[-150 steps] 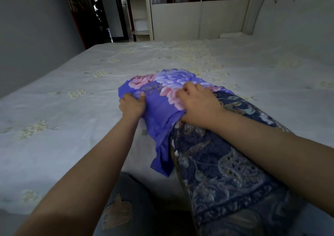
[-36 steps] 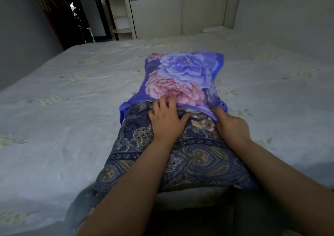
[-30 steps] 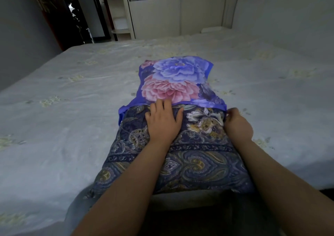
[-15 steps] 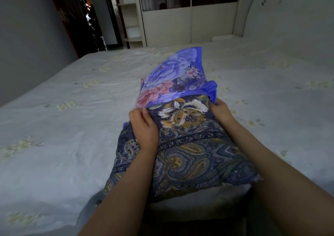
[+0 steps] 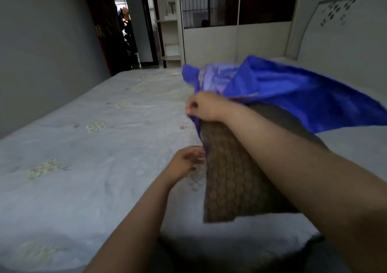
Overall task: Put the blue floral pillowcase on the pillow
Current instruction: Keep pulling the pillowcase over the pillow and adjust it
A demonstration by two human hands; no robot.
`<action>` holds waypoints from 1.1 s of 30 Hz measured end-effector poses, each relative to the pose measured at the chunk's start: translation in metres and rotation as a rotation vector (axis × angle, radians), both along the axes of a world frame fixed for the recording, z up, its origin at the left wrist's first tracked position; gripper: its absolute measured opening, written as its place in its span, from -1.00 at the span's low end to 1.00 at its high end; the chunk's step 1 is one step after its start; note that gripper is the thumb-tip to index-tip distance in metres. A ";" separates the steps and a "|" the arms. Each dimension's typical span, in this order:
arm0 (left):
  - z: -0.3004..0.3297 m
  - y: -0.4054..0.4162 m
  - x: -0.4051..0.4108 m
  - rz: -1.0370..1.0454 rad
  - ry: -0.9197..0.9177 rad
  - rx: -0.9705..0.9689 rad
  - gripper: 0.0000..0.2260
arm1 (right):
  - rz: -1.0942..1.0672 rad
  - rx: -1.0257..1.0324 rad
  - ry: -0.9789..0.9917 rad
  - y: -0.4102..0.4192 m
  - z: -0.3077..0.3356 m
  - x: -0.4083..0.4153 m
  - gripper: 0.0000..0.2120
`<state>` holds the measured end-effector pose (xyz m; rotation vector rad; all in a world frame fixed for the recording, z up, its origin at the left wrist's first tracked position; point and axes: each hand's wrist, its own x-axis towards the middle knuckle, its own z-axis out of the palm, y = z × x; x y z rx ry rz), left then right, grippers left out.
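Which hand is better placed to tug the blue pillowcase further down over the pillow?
Probably the right hand: it already grips the pillowcase edge at the top of the raised pillow. The left hand sits lower beside the pillow's edge, fingers loose, apparently gripping nothing.

Motion-blurred pillowcase (image 5: 293,92), cut off at right edge

The pillow (image 5: 234,168) stands tilted on the bed (image 5: 94,147), its far end inside the pillowcase (image 5: 293,92). The right hand (image 5: 206,108) sits on its upper edge, the left hand (image 5: 185,162) lower, beside its left edge.
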<state>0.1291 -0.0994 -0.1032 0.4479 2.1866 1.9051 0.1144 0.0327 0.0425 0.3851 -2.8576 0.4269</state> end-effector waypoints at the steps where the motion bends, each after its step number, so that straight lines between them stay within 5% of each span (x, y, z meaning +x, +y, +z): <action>1: 0.005 -0.012 0.001 0.033 -0.028 0.020 -0.82 | -0.003 -0.044 -0.106 -0.002 -0.023 0.004 -0.74; 4: 0.008 -0.037 -0.005 0.028 -0.012 -0.008 -0.67 | -0.092 -0.061 -0.144 0.003 -0.068 0.010 -0.60; 9: 0.002 0.010 0.003 -0.112 0.273 -0.309 -0.29 | -0.331 0.314 0.055 0.045 -0.054 0.020 -0.23; 13: 0.002 0.031 -0.018 0.083 0.400 -0.373 -0.15 | -0.485 0.159 -0.126 0.105 -0.049 0.019 0.05; 15: 0.012 0.041 -0.022 0.060 0.490 -0.427 -0.17 | -0.431 -0.027 -0.211 0.122 -0.053 0.018 -0.08; 18: 0.023 0.060 -0.024 0.022 0.612 -0.570 -0.23 | -0.431 0.057 -0.063 0.127 -0.062 0.020 -0.68; 21: 0.022 0.074 -0.021 0.047 0.691 -0.544 -0.26 | -0.433 0.326 0.163 0.125 -0.064 0.035 -0.73; 25: 0.015 0.073 -0.018 -0.040 0.603 -0.337 -0.35 | -0.248 0.272 0.178 0.089 -0.060 0.091 -0.78; 28: 0.020 0.066 -0.011 -0.202 0.520 -0.266 -0.49 | -0.169 0.233 0.094 0.064 -0.082 0.136 -0.60; 31: 0.030 0.058 0.005 -0.191 0.593 -0.322 -0.62 | -0.163 0.155 -0.175 0.064 -0.098 0.160 -0.05; 33: 0.038 0.049 0.017 -0.105 0.656 -0.377 -0.65 | -0.158 0.287 -0.149 0.069 -0.108 0.160 0.13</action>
